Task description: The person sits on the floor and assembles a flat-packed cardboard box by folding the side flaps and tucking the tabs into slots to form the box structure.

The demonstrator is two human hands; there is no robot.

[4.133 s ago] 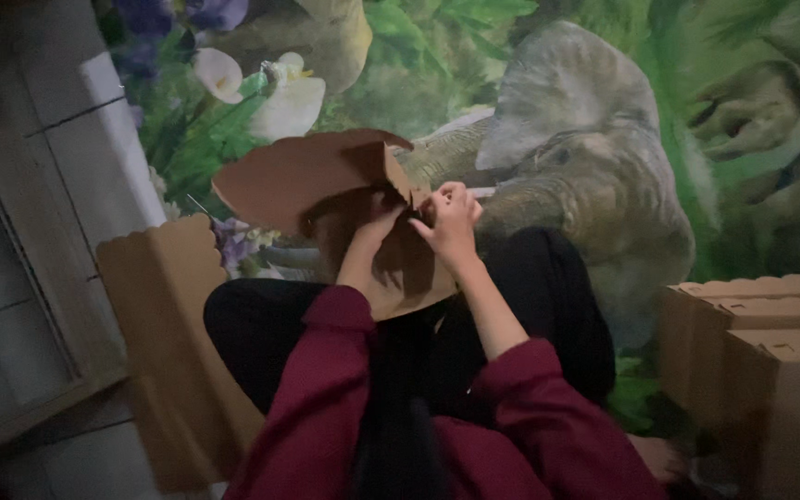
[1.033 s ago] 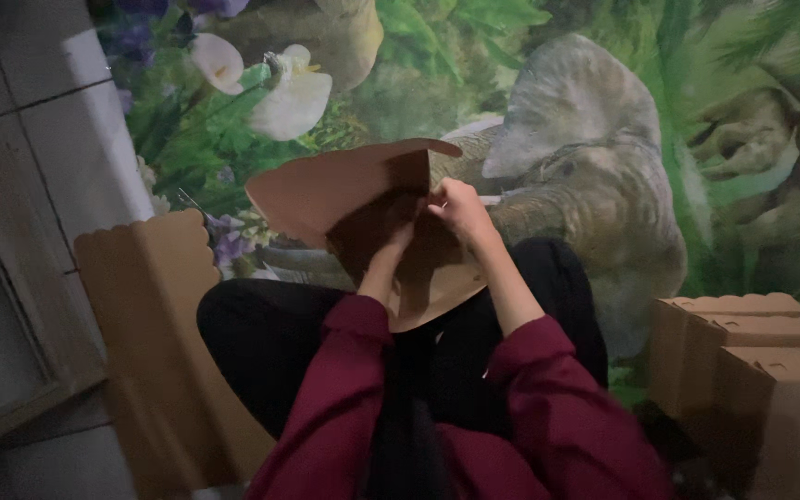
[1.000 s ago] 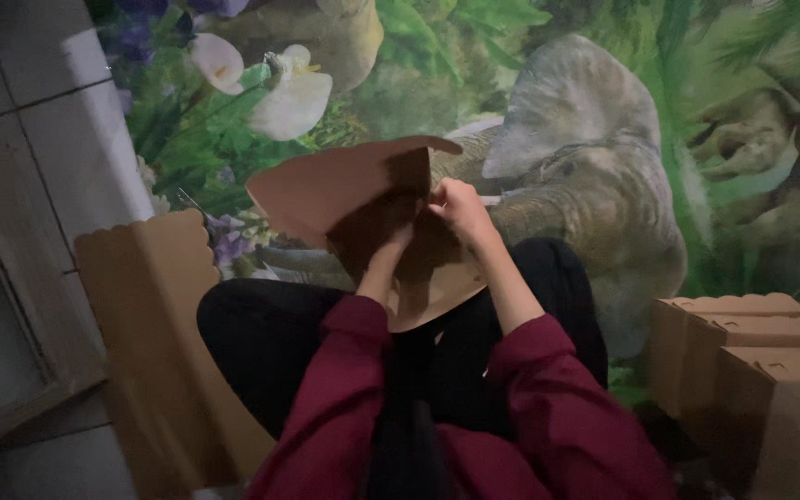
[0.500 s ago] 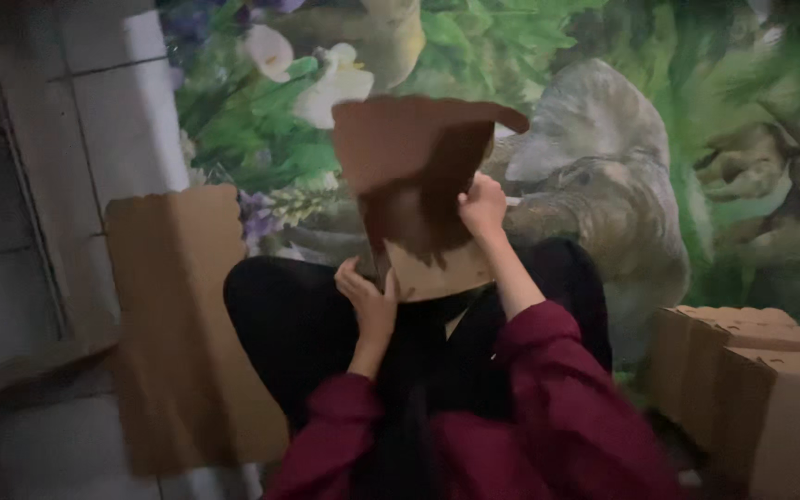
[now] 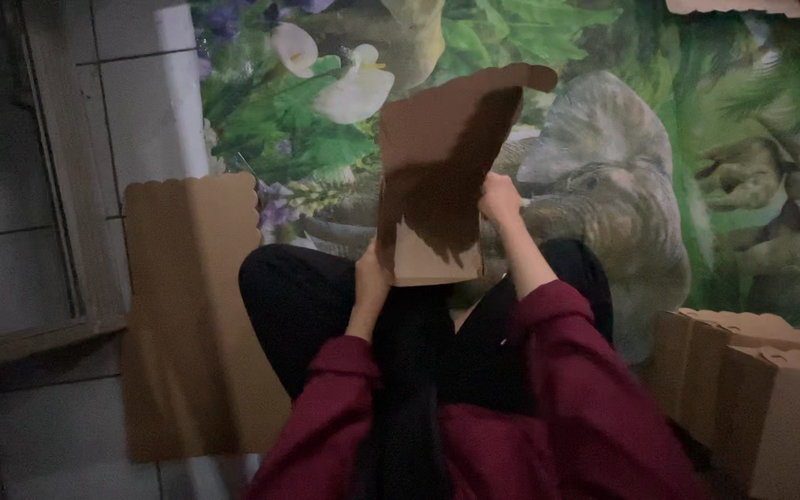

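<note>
I hold a brown cardboard box piece (image 5: 442,181) upright in front of me, over my crossed legs in black trousers. Its top edge is scalloped and it is partly folded. My left hand (image 5: 369,275) grips its lower left corner. My right hand (image 5: 499,199) pinches its right edge at about mid height. Both sleeves are dark red. A strand of long dark hair hangs down between my arms.
A flat cardboard sheet (image 5: 192,315) with a scalloped top lies on the floor at my left. Folded cardboard boxes (image 5: 756,389) stand at the lower right. A mat printed with elephants and flowers (image 5: 604,176) covers the floor ahead. Grey tiles (image 5: 11,167) lie at the left.
The cardboard piece has turned from lying flat and wide to standing tall and upright. My left hand moved down to its lower left corner. The view shifted slightly.
</note>
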